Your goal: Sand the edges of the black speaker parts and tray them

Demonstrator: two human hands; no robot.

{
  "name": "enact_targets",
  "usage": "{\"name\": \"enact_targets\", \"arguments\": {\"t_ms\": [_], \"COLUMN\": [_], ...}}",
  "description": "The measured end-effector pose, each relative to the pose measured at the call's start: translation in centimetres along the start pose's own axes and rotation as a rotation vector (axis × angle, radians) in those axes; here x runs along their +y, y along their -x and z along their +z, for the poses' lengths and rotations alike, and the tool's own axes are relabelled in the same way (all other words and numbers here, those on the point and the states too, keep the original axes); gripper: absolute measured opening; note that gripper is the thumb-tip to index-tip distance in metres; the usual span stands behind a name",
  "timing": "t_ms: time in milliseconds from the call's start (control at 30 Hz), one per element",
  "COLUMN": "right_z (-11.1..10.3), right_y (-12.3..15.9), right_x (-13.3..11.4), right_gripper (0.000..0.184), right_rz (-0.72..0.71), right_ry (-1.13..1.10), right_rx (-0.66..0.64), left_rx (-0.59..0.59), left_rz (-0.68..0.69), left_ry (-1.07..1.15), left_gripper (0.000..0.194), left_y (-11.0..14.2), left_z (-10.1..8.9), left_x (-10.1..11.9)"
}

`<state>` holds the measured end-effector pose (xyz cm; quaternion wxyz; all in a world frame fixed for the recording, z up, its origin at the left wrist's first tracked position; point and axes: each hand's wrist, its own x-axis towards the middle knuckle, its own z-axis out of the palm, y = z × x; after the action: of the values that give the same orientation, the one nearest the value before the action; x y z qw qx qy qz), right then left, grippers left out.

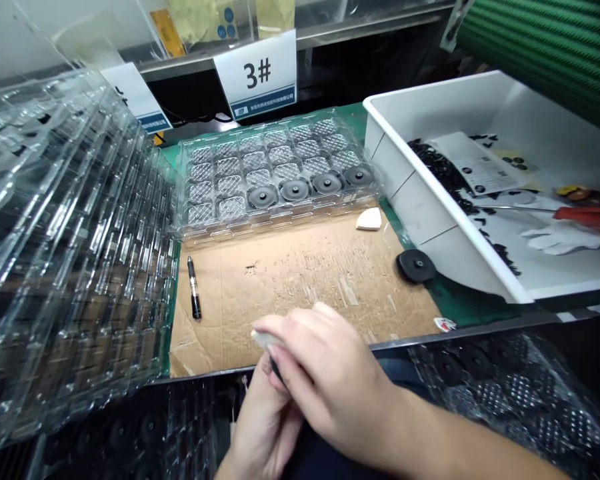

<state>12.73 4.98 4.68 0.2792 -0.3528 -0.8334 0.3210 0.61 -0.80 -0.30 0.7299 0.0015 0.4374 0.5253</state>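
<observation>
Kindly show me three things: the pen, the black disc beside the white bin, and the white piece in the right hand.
Pen [193, 288]: head view, middle of its barrel.
Black disc [416, 266]: head view, its round face, near the centre.
White piece [265, 339]: head view, its exposed part.

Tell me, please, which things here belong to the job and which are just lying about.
Probably part of the job:
white piece in the right hand
dark part, mostly hidden, between it and the left hand
clear tray with four black discs
loose black disc by the white bin

Seemingly just lying about:
pen on the cardboard
red-handled tool in the bin
white glove
</observation>
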Motion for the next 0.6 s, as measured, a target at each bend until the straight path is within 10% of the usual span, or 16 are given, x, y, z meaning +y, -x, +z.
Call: {"name": "enact_targets", "arguments": {"t_ms": [167, 300, 467, 600], "right_z": [-1.9, -2.8, -2.1, -1.5], "right_y": [1.8, 2.2, 0.1, 1.0], "right_x": [0.3, 1.0, 2.6, 4.5], "right_gripper": [0.021, 0.025, 0.034, 0.025], "right_rz": [0.005, 0.087, -0.265, 0.051], "right_ry": [-0.094, 0.112, 0.064, -0.054], "right_rx": [-0.182, -0.049, -0.007, 0.09], "left_rx": [-0.052, -0.158, -0.161, -0.227], "left_rz": [-0.047, -0.096, -0.095, -0.095], "left_ry": [0.046, 0.096, 0.059, 0.075], "left_gripper": [0.043, 0.045, 0.033, 0.042], "left_y": [0.3, -0.1, 0.3, 0.6], "left_z": [-0.3, -0.4, 0.4, -0.1], "left_x": [0.6, 0.5, 0.7, 1.1]}}
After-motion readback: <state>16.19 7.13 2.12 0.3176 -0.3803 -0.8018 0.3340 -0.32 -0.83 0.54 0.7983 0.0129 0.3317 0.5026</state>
